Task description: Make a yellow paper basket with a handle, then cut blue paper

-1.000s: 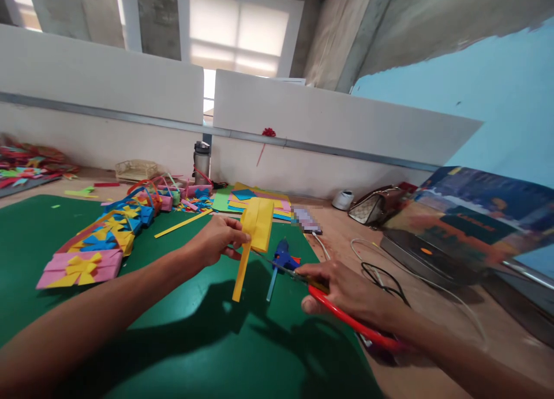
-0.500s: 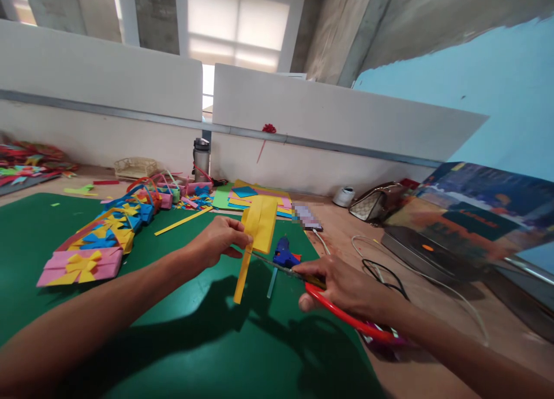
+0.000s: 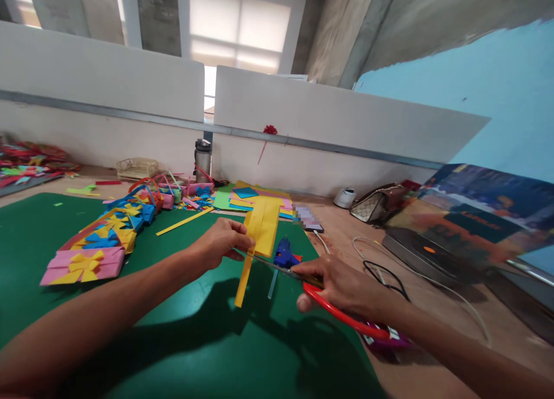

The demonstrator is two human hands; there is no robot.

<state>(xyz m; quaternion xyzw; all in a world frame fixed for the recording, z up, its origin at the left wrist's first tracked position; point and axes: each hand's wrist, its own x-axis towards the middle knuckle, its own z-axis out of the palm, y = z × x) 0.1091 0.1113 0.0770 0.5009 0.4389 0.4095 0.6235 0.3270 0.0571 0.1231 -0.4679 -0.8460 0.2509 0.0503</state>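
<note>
Between the fingers of my left hand (image 3: 225, 242) is a folded yellow paper piece (image 3: 265, 228), held up above the green mat (image 3: 182, 353). A narrow yellow strip (image 3: 244, 280) hangs down from its lower left. My right hand (image 3: 335, 283) grips a pair of scissors (image 3: 341, 312) with red handles. Their blades point left and reach the strip just under my left fingertips; whether they are fully closed is hard to make out. Behind the blades lies a blue glue gun (image 3: 284, 253) with a clear glue stick (image 3: 273, 284) near it.
Small paper bags with bows (image 3: 84, 266) line the left. Coloured paper sheets (image 3: 223, 198), a steel bottle (image 3: 202, 161) and a phone (image 3: 308, 217) stand or lie behind. On the right are cables (image 3: 433, 289), a handbag (image 3: 376, 202) and a dark case (image 3: 415, 254).
Both hands stay almost in place. The yellow paper and its hanging strip show only a very slight shift, and the whole view has moved a little.
</note>
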